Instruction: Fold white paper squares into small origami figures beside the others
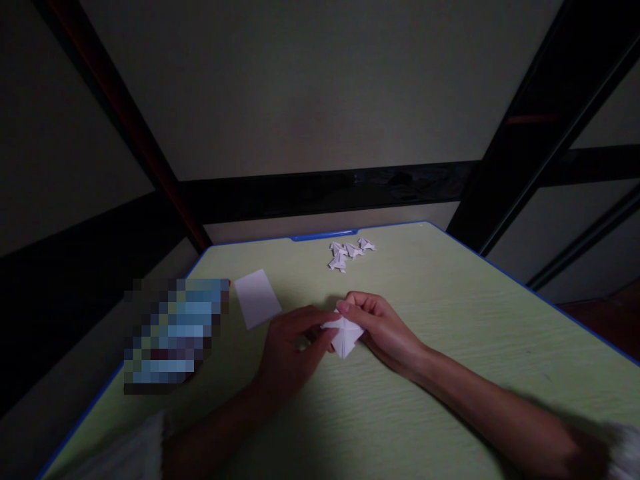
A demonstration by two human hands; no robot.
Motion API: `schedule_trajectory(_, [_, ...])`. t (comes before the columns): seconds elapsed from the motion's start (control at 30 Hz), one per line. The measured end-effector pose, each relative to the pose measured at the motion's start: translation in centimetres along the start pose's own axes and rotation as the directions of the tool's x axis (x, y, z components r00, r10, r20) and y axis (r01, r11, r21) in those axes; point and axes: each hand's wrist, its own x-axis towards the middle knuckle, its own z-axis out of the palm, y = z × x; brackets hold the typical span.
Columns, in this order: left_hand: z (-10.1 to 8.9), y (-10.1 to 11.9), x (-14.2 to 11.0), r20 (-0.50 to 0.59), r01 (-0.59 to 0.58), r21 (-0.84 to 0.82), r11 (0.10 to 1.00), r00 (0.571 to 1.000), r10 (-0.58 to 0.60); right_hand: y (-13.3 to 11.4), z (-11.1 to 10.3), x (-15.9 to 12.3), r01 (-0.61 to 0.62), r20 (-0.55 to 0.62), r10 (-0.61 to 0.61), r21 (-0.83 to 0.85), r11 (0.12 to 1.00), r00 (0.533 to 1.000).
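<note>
A small piece of folded white origami paper (345, 339) is held between my two hands, just above the table. My left hand (295, 340) pinches its left edge between thumb and fingers. On the other side, my right hand (383, 323) grips the upper right part, with the thumb lying on top and the fingers curled behind. Creases meet near the middle of the paper, and its lower end comes to a point. Some of its upper edge is hidden by my fingers.
Several folded white paper figures (352, 251) sit grouped near the far edge of the green table (450, 307). Left of my hands lies a white paper stack or sheet (258, 299). A pixelated flat object (180, 333) is at the table's left. Behind stands a panelled wall (320, 100).
</note>
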Motion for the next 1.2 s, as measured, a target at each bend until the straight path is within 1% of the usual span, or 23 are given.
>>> schedule_trajectory(0.1, [0.0,-0.2,0.1,-0.070,0.037,0.040,0.999,0.997,-0.034,-0.1,0.1,-0.1,0.018,0.009,-0.018,0.007,1.000,1.000])
schedule_trajectory(0.2, [-0.1,-0.4,0.3,-0.109,0.067,0.070,0.995,0.992,-0.060,-0.1,0.2,-0.1,0.033,0.003,-0.033,-0.036,0.999,0.999])
schedule_trajectory(0.33, [-0.1,-0.3,0.4,-0.074,0.101,0.081,0.992,0.993,-0.095,0.3,0.1,-0.1,0.057,-0.080,-0.063,-0.080,0.995,0.995])
schedule_trajectory(0.4, [0.0,-0.2,0.5,-0.056,0.122,0.084,0.989,0.991,-0.117,0.6,-0.1,0.0,0.063,-0.100,-0.070,-0.079,0.995,0.993])
schedule_trajectory(0.53, [0.1,-0.2,0.5,-0.028,0.169,0.064,0.984,0.985,-0.168,0.8,-0.5,0.2,0.069,-0.062,-0.073,-0.065,0.995,0.995])
schedule_trajectory(0.63, [0.1,-0.5,0.5,-0.003,0.219,0.015,0.976,0.976,-0.219,0.7,-0.5,0.2,0.063,-0.033,-0.065,-0.068,0.996,0.997])
schedule_trajectory(0.77, [0.1,-1.0,0.6,0.001,0.264,-0.098,0.960,0.964,-0.265,0.2,-0.3,-0.2,0.001,-0.002,-0.002,-0.131,0.991,1.000])
schedule_trajectory(0.83, [0.0,-1.0,0.6,0.018,0.258,-0.125,0.958,0.966,-0.258,0.1,-0.2,-0.3,-0.022,0.004,0.023,-0.150,0.988,1.000])
schedule_trajectory(0.9, [0.0,-0.9,0.6,0.010,0.213,-0.116,0.970,0.977,-0.213,0.0,-0.2,-0.3,-0.025,0.006,0.026,-0.138,0.990,1.000])
schedule_trajectory(0.97, [-0.1,-0.8,0.6,-0.026,0.155,-0.091,0.984,0.987,-0.158,0.1,-0.3,-0.2,-0.023,0.005,0.024,-0.120,0.993,1.000])
schedule_trajectory(1.03, [-0.1,-0.7,0.6,-0.047,0.136,-0.085,0.987,0.989,-0.140,0.1,-0.3,-0.2,-0.031,-0.001,0.031,-0.100,0.994,1.000])
schedule_trajectory(1.1, [0.0,-0.6,0.6,-0.019,0.167,-0.123,0.978,0.985,-0.170,0.0,-0.3,-0.1,-0.037,-0.021,0.035,-0.058,0.998,0.999])
schedule_trajectory(1.2, [0.1,-0.5,0.7,0.050,0.225,-0.208,0.952,0.974,-0.220,-0.4,-0.2,-0.1,-0.049,-0.060,0.052,0.054,0.997,0.997])
